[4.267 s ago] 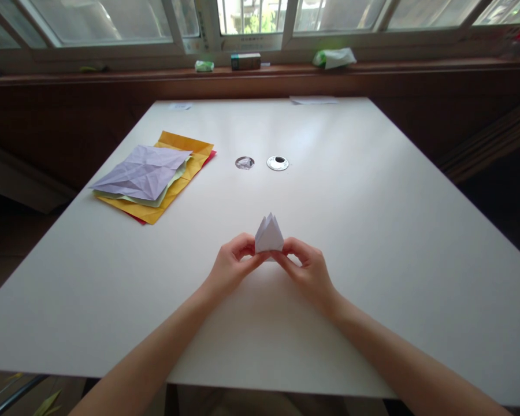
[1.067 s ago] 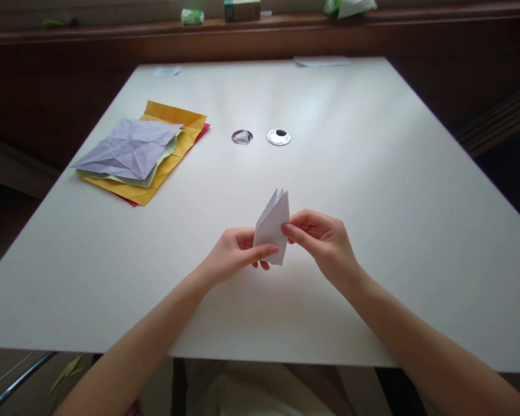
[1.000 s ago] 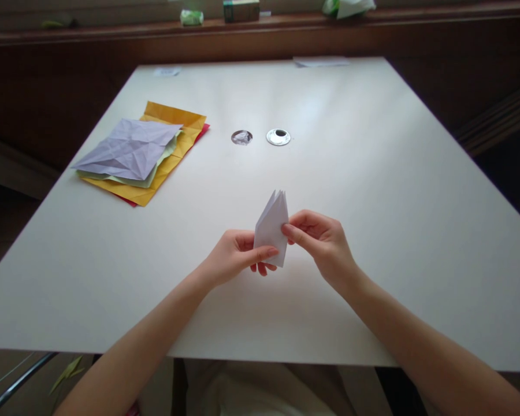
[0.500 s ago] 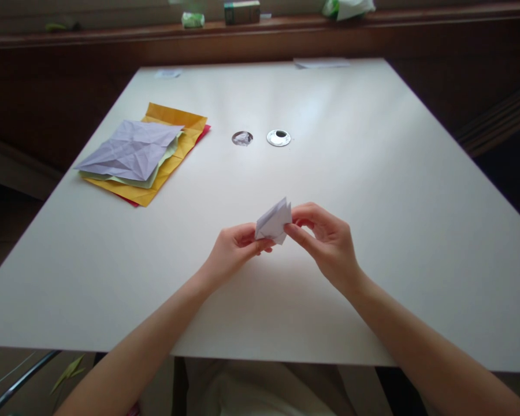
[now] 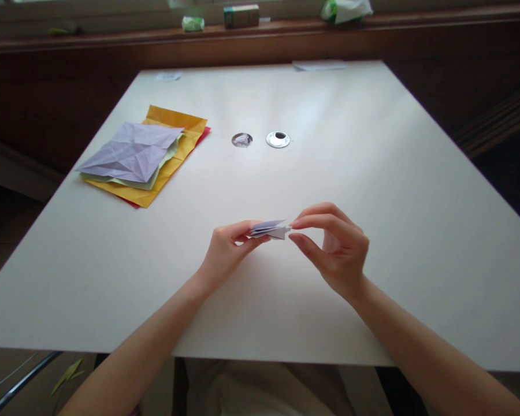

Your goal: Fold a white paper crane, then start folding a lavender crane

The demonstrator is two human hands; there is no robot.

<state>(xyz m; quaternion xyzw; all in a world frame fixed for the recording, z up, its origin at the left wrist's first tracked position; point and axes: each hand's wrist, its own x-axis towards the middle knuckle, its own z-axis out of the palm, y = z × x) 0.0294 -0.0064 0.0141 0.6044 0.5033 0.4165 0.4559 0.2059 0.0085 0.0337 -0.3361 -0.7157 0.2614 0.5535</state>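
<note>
A small folded white paper piece (image 5: 268,229) is held flat and edge-on just above the white table (image 5: 372,173), near its front middle. My left hand (image 5: 227,251) pinches its left end between thumb and fingers. My right hand (image 5: 333,245) is at its right tip, thumb and forefinger close around the point, the other fingers curled apart; whether they touch the paper is hard to tell.
A stack of creased paper sheets (image 5: 141,159), lilac on top of pale green, yellow and red, lies at the left. Two round cable holes (image 5: 260,139) sit mid-table. A small box (image 5: 241,15) and wrappers rest on the far sill.
The folded paper stood upright between both hands and has been tipped down until it lies flat. My right hand has loosened and slid to the paper's right tip.
</note>
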